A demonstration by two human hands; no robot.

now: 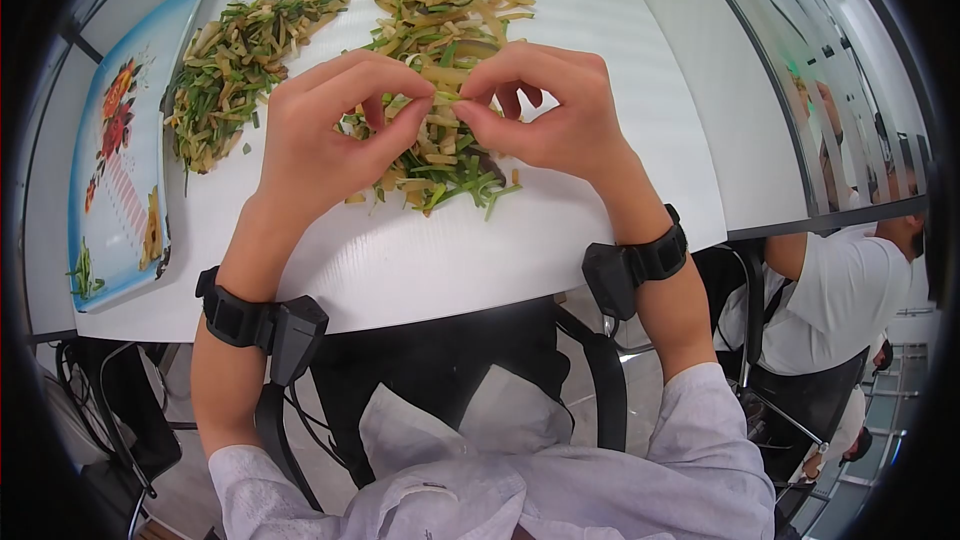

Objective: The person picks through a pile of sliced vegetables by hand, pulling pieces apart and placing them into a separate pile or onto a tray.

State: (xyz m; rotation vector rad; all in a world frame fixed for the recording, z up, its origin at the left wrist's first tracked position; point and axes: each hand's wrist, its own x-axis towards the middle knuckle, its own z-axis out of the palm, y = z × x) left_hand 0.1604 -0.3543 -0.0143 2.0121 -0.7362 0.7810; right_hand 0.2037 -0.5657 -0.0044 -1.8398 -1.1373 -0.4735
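Observation:
Both hands are raised over a pile of cut green and pale yellow strips [440, 15] on the white table [400, 270]. My left hand [335, 125] pinches one end of a small pale green piece [446, 97] between thumb and index finger. My right hand [550, 105] pinches its other end, the fingertips close to those of my left hand. A second pile of similar strips [235, 65] lies to the left. The rest of the first pile spreads beneath and between the hands.
A blue-edged tray [90, 125] with a flower print stands at the far left, a few green strips [85, 275] on its near end. White panels border the table. At the right, a person in a white shirt [835, 290] sits beyond the panel.

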